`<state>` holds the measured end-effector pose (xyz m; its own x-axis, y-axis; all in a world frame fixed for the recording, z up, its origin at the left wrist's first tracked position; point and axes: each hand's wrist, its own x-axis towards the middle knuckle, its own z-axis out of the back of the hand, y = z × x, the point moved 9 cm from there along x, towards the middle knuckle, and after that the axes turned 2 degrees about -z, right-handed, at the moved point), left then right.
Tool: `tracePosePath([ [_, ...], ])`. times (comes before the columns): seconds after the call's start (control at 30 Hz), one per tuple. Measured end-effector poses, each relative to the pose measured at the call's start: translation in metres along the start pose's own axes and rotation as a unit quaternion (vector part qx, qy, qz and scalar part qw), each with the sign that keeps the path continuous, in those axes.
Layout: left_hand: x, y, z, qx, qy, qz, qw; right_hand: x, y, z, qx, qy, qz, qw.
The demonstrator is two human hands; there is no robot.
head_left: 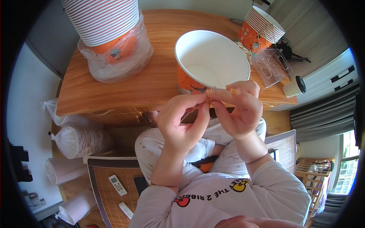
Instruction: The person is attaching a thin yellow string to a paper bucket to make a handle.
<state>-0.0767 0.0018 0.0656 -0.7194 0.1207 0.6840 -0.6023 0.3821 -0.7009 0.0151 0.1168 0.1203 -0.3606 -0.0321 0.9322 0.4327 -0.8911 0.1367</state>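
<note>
My left hand (180,117) and my right hand (241,112) meet at the fingertips in front of the table's near edge. Thumb and forefinger are pinched together on each side. Whatever lies between them is too small to make out. Just beyond the fingers stands a large paper bucket (213,53), white inside and orange with printed figures outside, its mouth facing up. My right fingers overlap its near rim in the picture; whether they touch it, I cannot tell. Behind the bucket's right side lies a bundle of beige cord (244,52), partly hidden.
A tall stack of paper buckets (108,28) in clear plastic stands on the wooden table (163,22) at left. At right are another bucket stack (262,30), a clear plastic tray (272,68) and a lidded cup (294,86). Bagged stacks (78,140) line the floor at left.
</note>
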Motion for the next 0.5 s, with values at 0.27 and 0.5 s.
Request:
tracePosePath([
  [0.27, -0.002, -0.002, 0.0, 0.013, 0.007, 0.001, 1.0, 0.003, -0.002, 0.001, 0.002, 0.033, -0.08, 0.996],
  [0.5, -0.001, -0.01, -0.002, 0.092, -0.011, -0.055, 0.994, -0.005, -0.004, -0.001, 0.054, 0.05, -0.036, 0.997],
])
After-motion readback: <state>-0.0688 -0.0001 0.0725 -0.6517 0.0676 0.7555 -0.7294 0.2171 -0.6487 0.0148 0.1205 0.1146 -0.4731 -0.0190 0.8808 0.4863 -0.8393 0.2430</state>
